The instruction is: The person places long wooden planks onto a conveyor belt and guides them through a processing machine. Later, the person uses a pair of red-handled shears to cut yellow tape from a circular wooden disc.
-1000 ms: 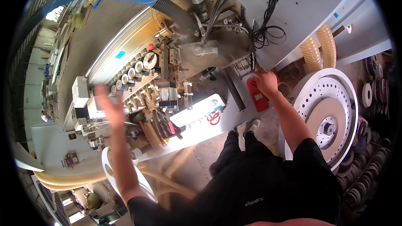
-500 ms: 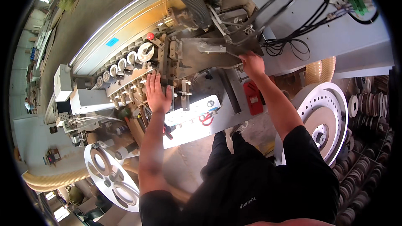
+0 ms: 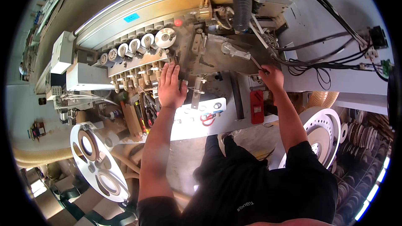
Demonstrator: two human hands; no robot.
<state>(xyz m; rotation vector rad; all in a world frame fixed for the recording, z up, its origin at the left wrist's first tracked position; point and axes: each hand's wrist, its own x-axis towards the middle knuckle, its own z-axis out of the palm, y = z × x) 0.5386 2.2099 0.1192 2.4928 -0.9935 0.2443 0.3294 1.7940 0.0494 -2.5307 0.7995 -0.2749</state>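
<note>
My left hand (image 3: pixel 171 86) lies palm down with its fingers stretched out. Its fingertips touch the machine beside a row of brass fittings (image 3: pixel 136 77) and a row of white, round-faced rollers (image 3: pixel 142 44). To the right, my right hand (image 3: pixel 273 78) is closed at the end of a thin rod (image 3: pixel 255 62). That rod runs from a grey pivoting arm (image 3: pixel 235 51) on top of a dusty dark metal plate (image 3: pixel 217 60). Between the hands, a small metal bracket (image 3: pixel 196 96) stands at the plate's near edge.
Close to me is a white panel (image 3: pixel 186 115) with red-handled scissors (image 3: pixel 207 120). A red case (image 3: pixel 256 107) lies right of it. Large white reels (image 3: pixel 98 163) (image 3: pixel 320 136) stand at both sides. Grey hoses (image 3: pixel 239 4) and loose black cables (image 3: pixel 322 65) hang over the back.
The view has turned, so the machine appears rotated clockwise and shifted right. My left hand stays flat on the machine, and my right hand stays at the rod.
</note>
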